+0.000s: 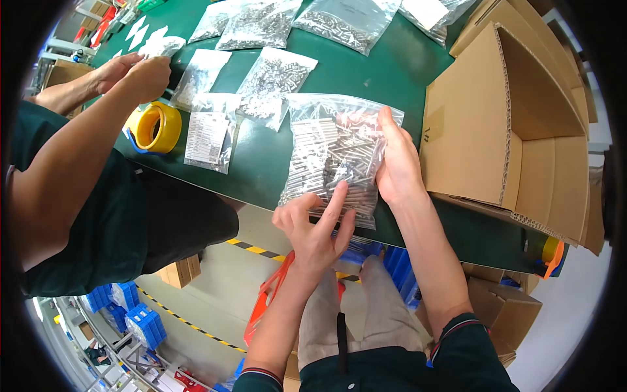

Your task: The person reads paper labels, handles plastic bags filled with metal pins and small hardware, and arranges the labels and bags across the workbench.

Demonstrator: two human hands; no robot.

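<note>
A clear zip bag of long thin metal screws or pins [315, 153] is raised in front of me at the table's near edge. My right hand [400, 163] grips its right side, thumb along the edge and fingers reaching behind the plastic. My left hand [315, 230] is at the lower front of the bag, back of the hand towards me. Its index finger points up and touches the plastic; the other fingers are apart and partly bent. Beside the bag, to the left, lies a small bag with a printed label [208, 137].
More bags of small metal parts [277, 75] lie on the green table [392, 78]. An open cardboard box [464, 124] stands at right. On the left are a yellow tape roll [157, 127] and a co-worker's hands [140, 75] holding a bag.
</note>
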